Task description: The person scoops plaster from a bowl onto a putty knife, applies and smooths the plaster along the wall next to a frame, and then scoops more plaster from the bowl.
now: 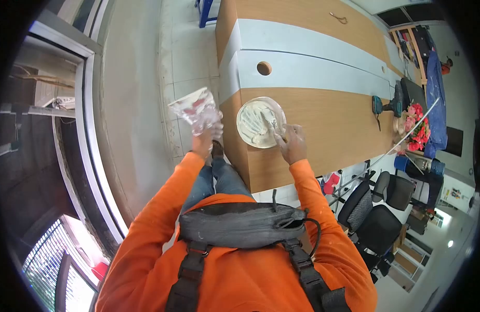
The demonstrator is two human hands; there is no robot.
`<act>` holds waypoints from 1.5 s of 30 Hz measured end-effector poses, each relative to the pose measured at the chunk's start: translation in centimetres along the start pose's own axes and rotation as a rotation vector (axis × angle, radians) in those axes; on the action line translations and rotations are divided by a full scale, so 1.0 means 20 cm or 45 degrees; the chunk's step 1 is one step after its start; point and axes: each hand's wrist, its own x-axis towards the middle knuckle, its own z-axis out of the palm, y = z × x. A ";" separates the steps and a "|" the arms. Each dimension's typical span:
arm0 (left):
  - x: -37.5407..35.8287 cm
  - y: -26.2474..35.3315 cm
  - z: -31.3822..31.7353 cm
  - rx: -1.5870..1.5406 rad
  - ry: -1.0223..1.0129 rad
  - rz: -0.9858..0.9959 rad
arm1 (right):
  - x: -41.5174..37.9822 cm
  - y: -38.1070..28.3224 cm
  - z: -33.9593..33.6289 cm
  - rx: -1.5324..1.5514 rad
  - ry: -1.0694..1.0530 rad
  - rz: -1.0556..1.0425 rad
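A round white tub (240, 136) of creamy white paste (253, 122) stands on the near end of the wooden cabinet. My right hand (293, 143) is closed around the handle of a small putty knife (274, 125), whose blade dips into the paste. Left of the tub, over the floor, my left hand (208, 125) grips a flat, paste-smeared plate (193, 105). White smears cover the fingers of that hand.
Farther along the cabinet (323, 119) are a teal cordless drill (388, 106) and pink flowers (417, 127). Black office chairs (377, 229) stand at the right. A plastered wall (131, 104) and window frame (89, 140) run along the left.
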 end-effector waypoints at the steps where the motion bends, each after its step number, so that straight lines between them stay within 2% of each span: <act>1: 0.04 -0.03 0.06 -0.009 0.013 0.001 | 0.00 0.02 0.02 0.001 -0.013 -0.009; 3: 0.10 -0.12 0.24 0.250 0.290 0.200 | -0.01 0.04 0.06 0.184 -0.301 0.344; 4: 0.10 -0.12 0.31 0.239 0.301 0.203 | -0.01 0.05 0.06 0.179 -0.311 0.332; 6: 0.10 -0.11 0.44 0.589 0.443 0.285 | -0.02 0.05 0.06 0.135 -0.321 0.242; 10: 0.19 -0.30 0.51 0.459 0.582 0.276 | -0.02 -0.02 0.01 0.168 -0.329 0.179; 13: 0.17 -0.28 0.53 0.492 0.558 0.218 | 0.03 -0.03 -0.06 0.124 -0.346 0.176; 16: 0.25 -0.46 0.41 0.339 0.426 0.259 | 0.16 -0.04 -0.08 0.134 -0.362 0.079; 17: 0.20 -0.40 0.45 0.343 0.427 0.259 | 0.23 -0.13 -0.17 0.139 -0.424 0.079; 19: 0.10 -0.15 0.59 0.589 0.500 0.424 | 0.34 -0.16 -0.19 0.152 -0.474 0.059; 21: 0.05 -0.08 0.58 0.669 0.472 0.423 | 0.37 -0.09 -0.14 0.280 -0.401 -0.491; 22: 0.03 -0.04 0.57 0.744 0.439 0.424 | 0.42 -0.10 -0.14 0.289 -0.401 -0.497; 23: 0.00 -0.01 0.57 0.754 0.449 0.423 | 0.46 -0.10 -0.15 0.283 -0.457 -0.629; 24: -0.02 0.04 0.57 0.847 0.439 0.325 | 0.50 -0.11 -0.16 0.273 -0.508 -0.761; 25: -0.03 0.08 0.56 0.940 0.430 0.226 | 0.55 -0.12 -0.14 0.283 -0.504 -0.766; 27: -0.03 0.09 0.51 1.055 0.433 0.274 | 0.59 -0.13 -0.12 0.045 -0.526 -0.861; 28: -0.03 0.10 0.49 1.161 0.428 0.329 | 0.58 -0.12 -0.11 0.056 -0.526 -0.863; 30: -0.03 0.12 0.48 1.232 0.441 0.350 | 0.58 -0.09 -0.12 0.100 -0.599 -0.705; 31: -0.03 0.15 0.49 1.295 0.446 0.367 | 0.56 -0.08 -0.12 0.101 -0.602 -0.718; 32: -0.05 0.16 0.49 1.290 0.455 0.365 | 0.51 -0.07 -0.14 0.082 -0.586 -0.576; 33: -0.07 0.19 0.51 1.192 0.452 0.259 | 0.46 -0.04 -0.15 0.060 -0.571 -0.433; 34: -0.08 0.20 0.52 1.094 0.443 0.156 | 0.40 0.01 -0.14 0.055 -0.577 -0.435; 35: -0.08 0.19 0.52 1.088 0.440 0.158 | 0.33 0.10 -0.09 0.019 -0.555 -0.394; 37: -0.10 0.15 0.51 1.075 0.552 0.316 | 0.19 0.18 -0.05 -0.018 -0.539 -0.344; 38: -0.10 0.15 0.51 1.035 0.518 0.280 | 0.13 0.19 -0.04 0.090 -0.545 -0.260; 39: -0.10 0.16 0.53 1.036 0.512 0.278 | 0.08 0.18 -0.05 0.198 -0.546 -0.178; 42: -0.11 0.14 0.55 0.992 0.594 0.237 | -0.03 0.14 -0.08 0.197 -0.518 -0.134; 45: -0.11 0.12 0.51 0.979 0.554 0.374 | -0.06 0.05 -0.14 0.290 -0.594 -0.124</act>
